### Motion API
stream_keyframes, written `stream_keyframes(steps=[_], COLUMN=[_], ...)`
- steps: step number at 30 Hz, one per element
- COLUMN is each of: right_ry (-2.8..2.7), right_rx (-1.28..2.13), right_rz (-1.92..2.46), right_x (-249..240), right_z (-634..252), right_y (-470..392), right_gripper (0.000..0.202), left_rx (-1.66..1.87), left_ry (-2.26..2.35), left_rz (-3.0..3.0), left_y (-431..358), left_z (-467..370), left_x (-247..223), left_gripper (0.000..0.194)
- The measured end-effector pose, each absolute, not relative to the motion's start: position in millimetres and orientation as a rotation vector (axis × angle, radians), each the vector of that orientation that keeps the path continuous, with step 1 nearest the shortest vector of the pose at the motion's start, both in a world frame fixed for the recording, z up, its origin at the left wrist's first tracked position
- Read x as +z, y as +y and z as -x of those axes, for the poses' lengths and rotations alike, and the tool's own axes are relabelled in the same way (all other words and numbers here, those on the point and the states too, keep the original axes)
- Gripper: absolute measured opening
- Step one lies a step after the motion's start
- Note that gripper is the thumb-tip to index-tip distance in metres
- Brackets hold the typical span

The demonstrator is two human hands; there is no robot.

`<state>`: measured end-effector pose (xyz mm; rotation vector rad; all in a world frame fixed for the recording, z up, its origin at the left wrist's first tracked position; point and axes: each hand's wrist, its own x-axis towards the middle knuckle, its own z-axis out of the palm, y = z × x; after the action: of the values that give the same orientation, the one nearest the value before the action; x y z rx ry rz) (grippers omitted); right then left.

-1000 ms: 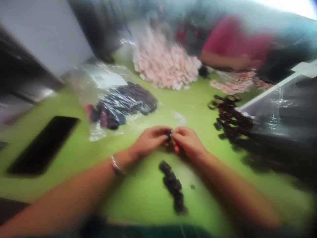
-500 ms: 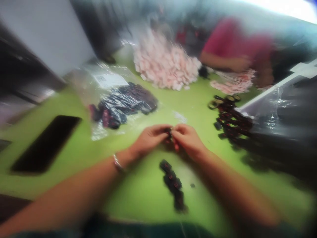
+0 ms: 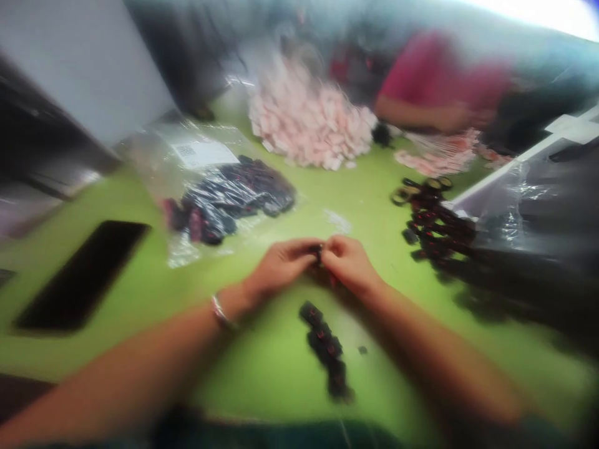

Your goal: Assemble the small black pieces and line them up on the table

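Note:
Over the middle of the green table [image 3: 262, 355], my left hand [image 3: 285, 265] and my right hand [image 3: 350, 262] meet at the fingertips. Both are closed on one small black part [image 3: 319, 249], mostly covered by the fingers; its kind is too blurred to tell. A bit of red shows under my right fingers. Just below my hands, a short row of small black pieces with red marks [image 3: 322, 340] lies on the table. A tiny dark bit [image 3: 362, 350] sits to its right.
A clear bag [image 3: 206, 153] of dark parts lies at left, beside a black flat slab [image 3: 84, 274]. Behind is a heap of pale pink tags [image 3: 313, 125]. A co-worker in a pink top [image 3: 421, 81] sits beyond. Black looped pieces [image 3: 435, 224] lie at right near a grey bin [image 3: 528, 206].
My right fingers have curled in more tightly around the small black part, covering more of it. The whole view has shifted slightly; the things on the table stay in place.

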<state>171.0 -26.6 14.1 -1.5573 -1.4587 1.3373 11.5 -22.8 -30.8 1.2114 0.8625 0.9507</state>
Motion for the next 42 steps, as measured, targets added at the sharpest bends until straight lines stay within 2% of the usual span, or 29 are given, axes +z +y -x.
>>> stream_keyframes(steps=[3,7,11,15,19,23,26,29,33,36,42], right_ry=[-1.544,-1.524,-1.553,-1.629,-2.073,-2.46,-2.446,-2.214,-2.253,-2.452,-2.667], right_rx=[1.289,1.395,1.355,1.284,1.162,1.192,1.105,0.817,0.6,0.444,0.092], right_rz=[1.593,1.504,1.479,1.593,1.583,1.395,1.439,1.533,1.375,1.241,1.405], right_x=[14.6,16.2,14.4,7.6,4.1,12.0,17.2,11.4,-7.2,-16.4,-20.1], right_z=[-172.3,-176.5,-177.9,-176.7,-170.6,-169.9,-184.8,-206.1,-218.5,-212.5,-197.2], right_y=[-25.9,-27.8,-26.1,-23.6,-36.5,-51.9,-44.2,-23.8,-7.0,-7.8,-12.2], right_gripper=[0.014,0.014,0.024,0.025,0.021,0.023,0.02,0.013,0.009,0.012,0.022], left_rx=[0.93,0.928,0.92,0.916,0.812,0.546,0.492,0.523,0.979,1.238,1.02], left_ry=[0.871,0.887,1.003,1.187,1.61,1.712,1.718,1.705,1.546,1.34,0.923], left_rz=[-1.26,-1.304,-1.626,-2.161,-2.473,-2.599,-2.674,-2.687,-2.487,-2.031,-0.842], left_y=[-21.5,-21.3,-17.5,4.2,29.3,35.0,32.7,31.4,23.8,9.1,-13.0], left_z=[-11.4,-12.2,-5.7,17.5,42.0,47.5,45.6,45.7,41.5,28.6,3.5], left_x=[-31.9,-30.8,-24.6,-18.5,-26.3,-35.4,-35.4,-33.0,-22.7,-8.5,2.3], left_gripper=[0.038,0.042,0.05,0.035,0.042,0.045,0.035,0.027,0.029,0.02,0.027])
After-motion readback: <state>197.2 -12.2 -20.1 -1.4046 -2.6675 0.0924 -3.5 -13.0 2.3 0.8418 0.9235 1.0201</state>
